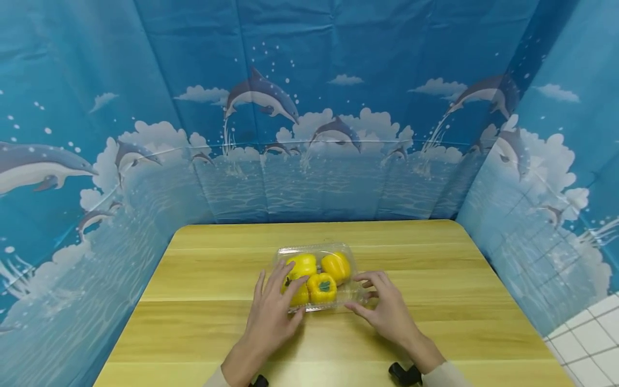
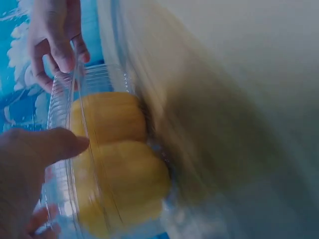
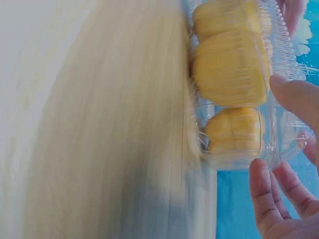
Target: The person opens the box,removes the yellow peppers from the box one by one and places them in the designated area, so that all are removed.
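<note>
A clear plastic clamshell box point(image 1: 345, 295) with a ribbed rim lies on the table, its lid down over several yellow bell peppers point(image 1: 322, 288). One pepper turns its green stem end upward. My left hand point(image 1: 271, 317) spreads its fingers over the box's left side, partly hiding a pepper, with the thumb by the front edge. In the left wrist view that thumb point(image 2: 70, 143) lies against the lid's edge. At the right end, my right hand point(image 1: 389, 312) is held wide, thumb by the front corner. The right wrist view shows its fingertips point(image 3: 259, 167) right at the rim.
The box rests on a light wood-grain table point(image 1: 203, 301). Behind and beside it hang blue curtains point(image 1: 309, 183) printed with dolphins and clouds. White tiles point(image 1: 597, 333) show at lower right. A black device point(image 1: 405, 373) sits by the right wrist.
</note>
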### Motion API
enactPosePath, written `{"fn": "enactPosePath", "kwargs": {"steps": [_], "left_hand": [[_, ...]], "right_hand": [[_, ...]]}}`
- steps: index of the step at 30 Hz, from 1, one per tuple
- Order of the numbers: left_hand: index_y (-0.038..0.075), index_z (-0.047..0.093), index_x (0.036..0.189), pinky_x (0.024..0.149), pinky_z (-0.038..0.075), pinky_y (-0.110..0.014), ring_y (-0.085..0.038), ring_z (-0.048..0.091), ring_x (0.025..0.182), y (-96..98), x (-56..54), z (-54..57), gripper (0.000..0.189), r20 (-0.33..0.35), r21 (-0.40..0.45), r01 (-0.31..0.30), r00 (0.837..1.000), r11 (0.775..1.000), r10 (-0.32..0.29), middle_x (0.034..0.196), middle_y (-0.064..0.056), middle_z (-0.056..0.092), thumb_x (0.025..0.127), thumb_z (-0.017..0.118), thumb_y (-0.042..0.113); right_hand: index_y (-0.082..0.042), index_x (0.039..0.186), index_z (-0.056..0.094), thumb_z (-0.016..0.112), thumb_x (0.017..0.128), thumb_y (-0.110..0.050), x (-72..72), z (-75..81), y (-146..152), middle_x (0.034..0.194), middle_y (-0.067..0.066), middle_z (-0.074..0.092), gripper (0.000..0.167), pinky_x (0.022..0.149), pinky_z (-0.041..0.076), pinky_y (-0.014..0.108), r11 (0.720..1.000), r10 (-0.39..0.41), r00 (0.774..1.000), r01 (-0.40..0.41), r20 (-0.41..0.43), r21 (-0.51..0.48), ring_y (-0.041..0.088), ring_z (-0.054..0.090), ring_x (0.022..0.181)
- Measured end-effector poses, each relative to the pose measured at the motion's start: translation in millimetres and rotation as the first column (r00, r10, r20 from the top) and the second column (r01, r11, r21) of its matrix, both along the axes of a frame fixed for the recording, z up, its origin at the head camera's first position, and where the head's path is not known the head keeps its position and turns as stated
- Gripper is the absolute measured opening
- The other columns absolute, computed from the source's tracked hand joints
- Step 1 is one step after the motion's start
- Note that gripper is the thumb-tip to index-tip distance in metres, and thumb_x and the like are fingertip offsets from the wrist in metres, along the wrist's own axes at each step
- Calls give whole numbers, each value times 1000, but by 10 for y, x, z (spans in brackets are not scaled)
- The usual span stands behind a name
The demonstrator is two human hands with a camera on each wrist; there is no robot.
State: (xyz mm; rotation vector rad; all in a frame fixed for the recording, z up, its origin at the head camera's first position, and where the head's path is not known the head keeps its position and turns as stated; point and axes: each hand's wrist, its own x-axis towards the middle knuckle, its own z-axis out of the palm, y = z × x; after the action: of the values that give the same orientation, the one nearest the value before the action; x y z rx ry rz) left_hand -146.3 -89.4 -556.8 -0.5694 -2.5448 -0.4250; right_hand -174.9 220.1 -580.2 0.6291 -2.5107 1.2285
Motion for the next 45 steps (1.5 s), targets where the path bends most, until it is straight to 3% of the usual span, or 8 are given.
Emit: {"fn": "enactPosePath", "kwargs": {"steps": [3, 9, 17, 21, 24, 31, 37, 45], "left_hand": [[28, 73, 151, 132, 47, -80, -39, 56, 166, 96, -118, 17, 71, -60, -101, 111, 991, 989, -117, 174, -12, 61, 88, 105, 31], [28, 73, 153, 135, 49, -73, -34, 58, 165, 306, -306, 5, 64, -60, -184, 272, 956, 945, -287, 172, -9, 63, 95, 99, 30], [29, 70, 158, 135, 53, -64, -29, 65, 160, 470, -425, 40, 62, 2, -230, 344, 936, 911, -353, 170, -3, 66, 100, 93, 31], [28, 72, 157, 130, 58, -61, -29, 71, 153, 486, -443, 28, 59, 22, -231, 357, 932, 905, -362, 162, 0, 74, 102, 92, 30], [27, 73, 156, 129, 60, -61, -30, 72, 152, 491, -444, 38, 57, 19, -232, 363, 929, 902, -369, 160, 1, 75, 102, 92, 29], [25, 77, 149, 118, 68, -58, -29, 78, 142, 534, -485, 63, 50, -55, -277, 357, 921, 892, -386, 152, 3, 80, 102, 92, 34], [25, 82, 137, 106, 74, -40, -21, 85, 124, 612, -520, 72, 47, -187, -334, 318, 900, 887, -393, 136, 7, 85, 95, 96, 42], [25, 82, 119, 78, 72, -22, -6, 83, 92, 726, -565, 45, 37, -339, -380, 271, 849, 885, -405, 107, 10, 84, 94, 95, 49]], "right_hand": [[-9, 143, 72, 103, 90, -12, 20, -2, -8, 138, 10, 72, 61, 93, 74, 29, 999, 11, 999, -10, 49, -31, 28, 75, 117], [-4, 143, 71, 100, 93, -10, 48, -17, -17, 140, 14, 72, 58, 93, 75, 33, 996, 39, 996, -33, 79, -81, 33, 76, 116], [-7, 146, 69, 97, 94, -3, 58, -5, 11, 147, 14, 69, 59, 100, 73, 29, 984, 57, 980, -23, 191, -175, 35, 74, 123], [4, 155, 56, 86, 100, 6, 71, 3, 56, 159, 27, 59, 63, 105, 70, 24, 938, 111, 919, 29, 379, -345, 34, 74, 131], [10, 161, 49, 76, 106, 4, 70, 2, 103, 160, 32, 56, 61, 105, 70, 24, 888, 158, 851, 100, 502, -450, 28, 77, 128], [17, 164, 45, 62, 115, 2, 68, -26, 202, 148, 23, 64, 54, 114, 68, 30, 793, 317, 724, 152, 612, -590, 17, 78, 122], [18, 162, 45, 67, 114, 1, 82, -43, 199, 140, 17, 66, 56, 115, 68, 30, 780, 333, 704, 169, 628, -603, 18, 77, 123], [19, 162, 46, 70, 112, 3, 94, -59, 157, 137, 15, 68, 58, 112, 69, 28, 768, 311, 695, 217, 648, -602, 16, 78, 120]]}}
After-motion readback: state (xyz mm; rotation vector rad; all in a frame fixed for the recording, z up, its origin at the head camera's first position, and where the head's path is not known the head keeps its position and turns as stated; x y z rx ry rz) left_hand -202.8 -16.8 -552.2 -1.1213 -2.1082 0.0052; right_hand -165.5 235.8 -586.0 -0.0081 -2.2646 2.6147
